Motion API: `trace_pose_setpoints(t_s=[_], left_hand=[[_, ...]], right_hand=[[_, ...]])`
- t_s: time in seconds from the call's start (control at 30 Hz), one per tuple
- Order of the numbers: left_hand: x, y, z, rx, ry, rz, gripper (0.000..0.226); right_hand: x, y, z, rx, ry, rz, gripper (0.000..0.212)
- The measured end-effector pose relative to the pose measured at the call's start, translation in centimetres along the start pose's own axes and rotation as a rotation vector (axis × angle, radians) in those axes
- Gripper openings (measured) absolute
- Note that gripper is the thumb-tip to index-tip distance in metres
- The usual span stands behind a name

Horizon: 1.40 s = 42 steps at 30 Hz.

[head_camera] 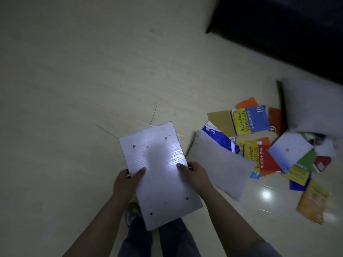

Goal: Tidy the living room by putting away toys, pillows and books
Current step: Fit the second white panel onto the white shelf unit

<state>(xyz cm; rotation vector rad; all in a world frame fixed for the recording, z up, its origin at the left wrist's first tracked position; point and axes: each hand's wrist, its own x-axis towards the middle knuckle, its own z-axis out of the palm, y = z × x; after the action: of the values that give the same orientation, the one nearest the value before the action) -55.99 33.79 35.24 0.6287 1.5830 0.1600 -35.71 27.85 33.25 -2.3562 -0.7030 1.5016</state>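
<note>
gripping board [161,184]: l hand [126,179], r hand [194,175]

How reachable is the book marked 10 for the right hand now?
Probably not yet: the right hand and left hand both grip the board, so it is busy. The book marked 10 lies uncovered on the floor to the right; once the hand lets go, the way looks free.

Toward 3 o'clock in the view, a blue-and-yellow book [257,118] reads "Advance", "English", "牛津高中英语" and the number "10". At its 6 o'clock, a red-and-yellow book [267,160] carries the same "Advance", "English" and "牛津高中英语". A torn blue book [217,136] at that one's 9 o'clock shows "3". A rust-red book [275,120] at the first's 3 o'clock shows "9".
</note>
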Motion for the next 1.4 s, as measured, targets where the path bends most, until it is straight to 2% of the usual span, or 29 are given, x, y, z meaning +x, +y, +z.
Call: trace_pose_setpoints(t_s=[0.1,0.2,0.27,0.5,0.57,0.67,0.73,0.83,1.07,1.13,1.27,1.4], left_hand=[[-5.0,2.6,-0.6,0.037,-0.032,0.080,0.057],[-9.3,4.7,-1.3,0.046,-0.051,0.142,0.088],[-12.3,6.0,-1.9,0.048,-0.069,0.187,0.092],[-24.2,11.2,-3.7,0.119,-0.177,0.342,0.045],[-27.7,12.7,-3.8,0.109,-0.262,0.371,0.033],[-32.1,14.8,-3.4,0.131,-0.387,0.444,0.034],[-34.9,16.2,-2.5,0.150,-0.434,0.487,0.026],[-39.1,18.3,-0.3,0.203,-0.507,0.550,0.021],[-47.1,18.5,7.5,0.292,-0.670,0.653,0.055],[-49.1,18.0,10.0,0.321,-0.704,0.690,0.054],[-54.1,15.6,16.0,0.339,-0.782,0.768,0.030],[-58.8,11.4,22.5,0.353,-0.841,0.773,0.040]], right_hand=[[-5.1,-1.5,-2.3,0.051,0.061,-0.014,0.033],[-10.6,-3.4,-4.9,0.093,0.148,-0.051,0.035],[-14.2,-4.7,-6.4,0.109,0.188,-0.076,0.036],[-26.5,-7.5,-10.2,0.346,0.408,-0.137,0.043],[-30.3,-7.9,-11.2,0.415,0.464,-0.195,0.045],[-35.3,-8.0,-12.9,0.556,0.536,-0.233,0.041],[-38.0,-7.9,-14.2,0.634,0.584,-0.246,0.037],[-41.9,-7.4,-16.8,0.668,0.699,-0.262,0.043],[-49.3,-1.9,-22.7,0.806,0.864,-0.277,0.053],[-51.4,0.0,-24.3,0.845,0.892,-0.295,0.051],[-56.3,5.3,-28.2,0.912,0.974,-0.309,0.037],[-60.2,12.2,-32.1,0.906,1.081,-0.277,0.034]])
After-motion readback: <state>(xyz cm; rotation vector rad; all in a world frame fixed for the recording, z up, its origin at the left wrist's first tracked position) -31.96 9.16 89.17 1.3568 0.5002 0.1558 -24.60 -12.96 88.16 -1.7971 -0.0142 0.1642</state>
